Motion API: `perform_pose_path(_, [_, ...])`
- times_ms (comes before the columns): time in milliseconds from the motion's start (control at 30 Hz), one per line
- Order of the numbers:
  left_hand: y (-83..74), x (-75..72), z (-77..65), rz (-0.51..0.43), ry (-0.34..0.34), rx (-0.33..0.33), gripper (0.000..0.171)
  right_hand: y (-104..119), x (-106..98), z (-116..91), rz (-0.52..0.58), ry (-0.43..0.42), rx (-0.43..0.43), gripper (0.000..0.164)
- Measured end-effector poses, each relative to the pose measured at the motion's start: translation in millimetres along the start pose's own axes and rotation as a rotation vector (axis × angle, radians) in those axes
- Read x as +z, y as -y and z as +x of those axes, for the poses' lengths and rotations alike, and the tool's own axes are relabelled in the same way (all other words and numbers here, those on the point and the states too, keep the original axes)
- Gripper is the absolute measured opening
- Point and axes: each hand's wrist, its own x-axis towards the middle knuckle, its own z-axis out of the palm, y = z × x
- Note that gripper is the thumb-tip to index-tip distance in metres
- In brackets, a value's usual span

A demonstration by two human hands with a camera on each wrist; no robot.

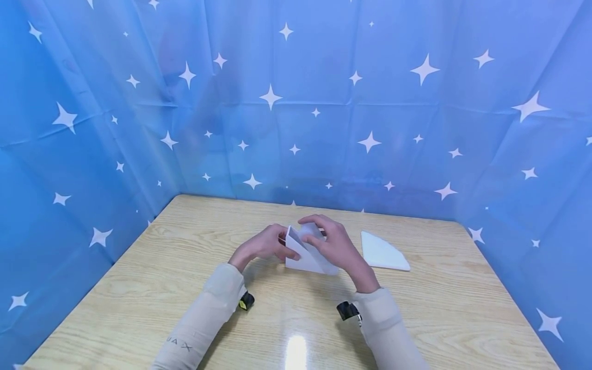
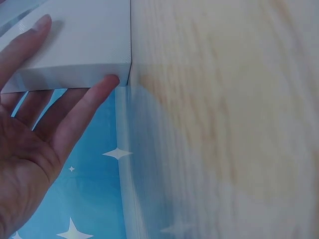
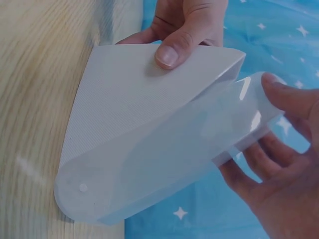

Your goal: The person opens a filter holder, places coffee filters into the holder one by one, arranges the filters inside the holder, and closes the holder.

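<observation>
Fingers of my left hand (image 1: 265, 242) clamped on the case (image 1: 302, 261); fingers of my right hand (image 1: 336, 245) clamped on the cover (image 3: 164, 139)

Left side: my left thumb lies on the broad, finely lined face of the white wedge-shaped case. My other left fingers bear on its narrow side wall, one fingertip near the corner. The case is thus pinched at its tall end, probably to steady the body against any pull on the cover.

Centre: the case is about mid-width on the wood-grain table (image 1: 152, 288), toward the far edge. I cannot tell whether its lower edge touches the table.

Right of centre: the translucent cover lies at a slant along the case. Its rounded lower end overlaps the case's lower corner, and a small round spot (image 3: 83, 187) there is likely a pivot. The opposite end stands out from the case. My right thumb is on one side of that end, with fingers beneath. A hold so far from the likely pivot should give good leverage.

Far right: a white quarter-round piece (image 1: 383, 252) lies flat on the table, beyond my right hand and touched by neither hand, presumably placed to leave working room.
</observation>
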Motion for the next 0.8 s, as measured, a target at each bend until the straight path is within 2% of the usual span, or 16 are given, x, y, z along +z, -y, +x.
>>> perform_pose_path(400, [0.5, 0.4, 0.0, -0.003, -0.004, -0.008, 0.029, -0.8, -5.6, -1.4, 0.033, 0.022, -0.010, 0.034])
perform_pose_path(667, [0.8, 0.3, 0.5, 0.001, -0.001, -0.012, 0.030, -2.0, -8.8, -3.3, 0.027, 0.027, 0.016, 0.050])
perform_pose_path(800, [1.2, 0.2, 0.6, 0.010, -0.006, -0.003, 0.031, -3.0, -10.9, -4.3, 0.025, 0.018, 0.019, 0.052])
